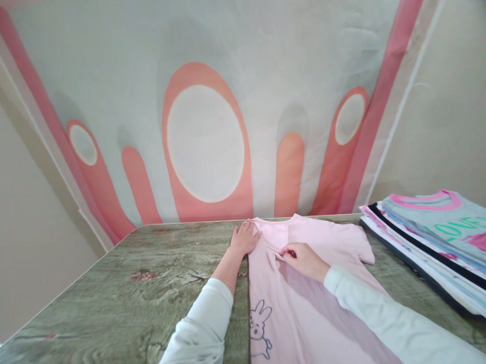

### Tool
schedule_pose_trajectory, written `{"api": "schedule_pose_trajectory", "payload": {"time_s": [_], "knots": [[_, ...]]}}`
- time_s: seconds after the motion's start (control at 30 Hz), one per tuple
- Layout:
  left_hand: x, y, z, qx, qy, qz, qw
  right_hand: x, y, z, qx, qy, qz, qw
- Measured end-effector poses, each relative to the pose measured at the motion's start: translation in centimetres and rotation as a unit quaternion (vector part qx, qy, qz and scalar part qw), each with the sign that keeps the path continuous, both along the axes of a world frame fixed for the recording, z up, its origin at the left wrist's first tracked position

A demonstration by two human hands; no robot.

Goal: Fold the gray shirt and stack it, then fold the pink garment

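Note:
A pale pink T-shirt (311, 302) with a line-drawn rabbit lies on the table, its left side folded under or inward along a straight edge. My left hand (245, 238) rests flat at the shirt's upper left corner by the neckline, fingers stretched out. With thumb and fingers pinched, my right hand (303, 259) grips a bit of the shirt's fabric near the upper middle and raises a small crease. The right sleeve of the shirt spreads out toward the stack of clothes.
A wood-patterned table (111, 303) carries the shirt. On the right stands a stack of folded clothes (440, 249), a grey shirt with pink collar on top. Behind the table hangs a backdrop (259, 70) with pink and orange shapes.

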State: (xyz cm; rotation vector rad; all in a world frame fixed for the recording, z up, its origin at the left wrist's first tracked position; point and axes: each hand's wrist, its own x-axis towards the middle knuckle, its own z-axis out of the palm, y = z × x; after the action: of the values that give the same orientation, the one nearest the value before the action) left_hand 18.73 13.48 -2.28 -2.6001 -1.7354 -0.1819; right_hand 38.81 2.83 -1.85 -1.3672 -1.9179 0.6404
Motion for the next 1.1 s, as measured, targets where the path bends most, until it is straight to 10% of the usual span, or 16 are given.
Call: {"api": "schedule_pose_trajectory", "payload": {"time_s": [0.23,0.4,0.7,1.1], "knots": [[-0.4,-0.8,0.7,0.042,-0.009,-0.003,0.999,2.4,1.0,1.1,-0.023,-0.023,0.036,0.999],[0.4,-1.7,0.9,0.059,-0.017,-0.023,0.998,5.0,4.2,1.7,-0.120,-0.037,-0.063,0.990],[1.7,-2.4,-0.3,0.064,-0.037,-0.041,0.996,3.0,10.5,-0.2,-0.014,-0.126,-0.177,0.976],[0.9,-1.3,-0.4,0.066,-0.122,0.006,0.990,2.3,9.5,-2.5,0.124,0.060,-0.151,0.979]]}}
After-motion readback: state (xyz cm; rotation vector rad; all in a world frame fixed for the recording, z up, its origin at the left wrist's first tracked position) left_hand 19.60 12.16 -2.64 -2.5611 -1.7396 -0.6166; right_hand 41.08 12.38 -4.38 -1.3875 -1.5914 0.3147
